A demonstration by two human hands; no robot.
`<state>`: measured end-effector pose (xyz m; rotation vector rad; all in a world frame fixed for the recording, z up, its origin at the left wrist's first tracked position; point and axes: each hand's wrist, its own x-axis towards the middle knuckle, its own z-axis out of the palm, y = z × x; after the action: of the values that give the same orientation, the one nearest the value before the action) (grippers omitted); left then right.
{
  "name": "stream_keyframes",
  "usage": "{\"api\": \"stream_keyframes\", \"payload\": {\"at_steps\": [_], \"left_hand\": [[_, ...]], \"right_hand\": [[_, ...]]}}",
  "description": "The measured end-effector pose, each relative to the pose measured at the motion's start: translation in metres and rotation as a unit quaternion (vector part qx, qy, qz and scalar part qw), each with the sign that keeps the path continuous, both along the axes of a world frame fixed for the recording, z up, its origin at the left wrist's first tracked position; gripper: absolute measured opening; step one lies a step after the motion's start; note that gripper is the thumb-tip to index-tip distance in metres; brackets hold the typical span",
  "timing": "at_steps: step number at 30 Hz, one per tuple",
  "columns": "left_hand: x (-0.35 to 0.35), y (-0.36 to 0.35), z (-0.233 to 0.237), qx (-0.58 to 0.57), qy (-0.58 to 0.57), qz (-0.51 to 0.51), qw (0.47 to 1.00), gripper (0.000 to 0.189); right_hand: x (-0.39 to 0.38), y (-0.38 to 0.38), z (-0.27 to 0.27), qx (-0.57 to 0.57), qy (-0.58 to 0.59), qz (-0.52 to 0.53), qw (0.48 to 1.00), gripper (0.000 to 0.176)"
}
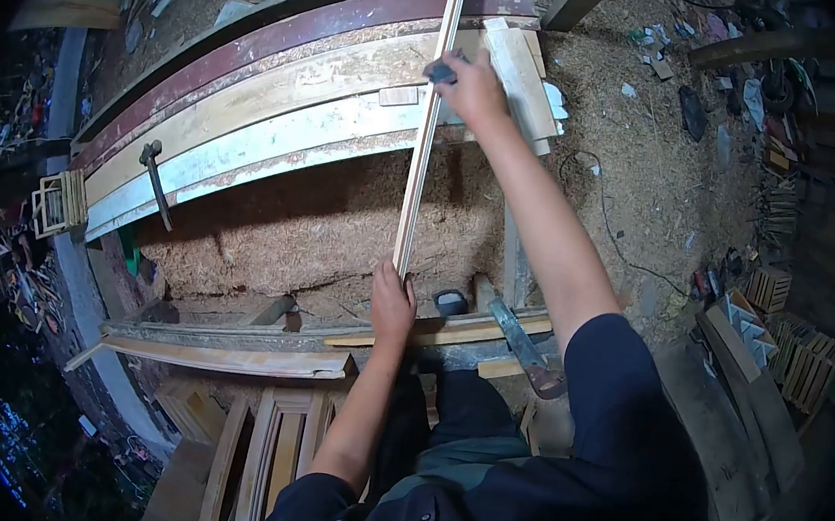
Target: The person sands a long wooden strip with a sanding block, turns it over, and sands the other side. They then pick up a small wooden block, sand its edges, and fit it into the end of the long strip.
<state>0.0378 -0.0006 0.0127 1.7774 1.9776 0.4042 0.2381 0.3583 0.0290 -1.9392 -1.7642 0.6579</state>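
A long, narrow wooden strip with lengthwise grooves lies across the plank bench, running from the far side toward my body. My left hand is closed around its near end, thumb along one side. Farther up the strip, my right hand grips a small dark grey pad and presses it against the strip. The pad's exact kind is hard to make out. A small flat wood piece rests on the bench left of the strip, and short boards lie just right of my right hand.
A hammer sits at the left of the plank bench. Near my body, a metal tool lies over a beam. Wooden frames stand below left. Sawdust covers the ground, with a cable at right.
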Motion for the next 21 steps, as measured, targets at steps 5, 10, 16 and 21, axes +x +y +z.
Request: {"api": "stream_keyframes", "payload": {"at_steps": [5, 10, 16, 21], "left_hand": [[0.0, -0.002, -0.004, -0.058, 0.013, 0.016, 0.998, 0.061], [0.0, -0.003, -0.006, -0.07, 0.017, 0.026, 0.997, 0.059], [0.0, -0.003, -0.005, -0.053, 0.026, 0.009, 0.998, 0.059], [-0.003, -0.004, -0.008, -0.018, 0.032, 0.001, 0.999, 0.061]], "right_hand": [[0.0, -0.085, 0.022, -0.037, 0.019, 0.107, 0.993, 0.054], [0.01, -0.039, -0.004, -0.003, 0.053, 0.06, 0.997, 0.061], [-0.006, -0.04, 0.024, -0.04, 0.034, 0.025, 0.998, 0.058], [-0.014, -0.111, 0.034, -0.018, -0.01, 0.14, 0.99, 0.052]]}}
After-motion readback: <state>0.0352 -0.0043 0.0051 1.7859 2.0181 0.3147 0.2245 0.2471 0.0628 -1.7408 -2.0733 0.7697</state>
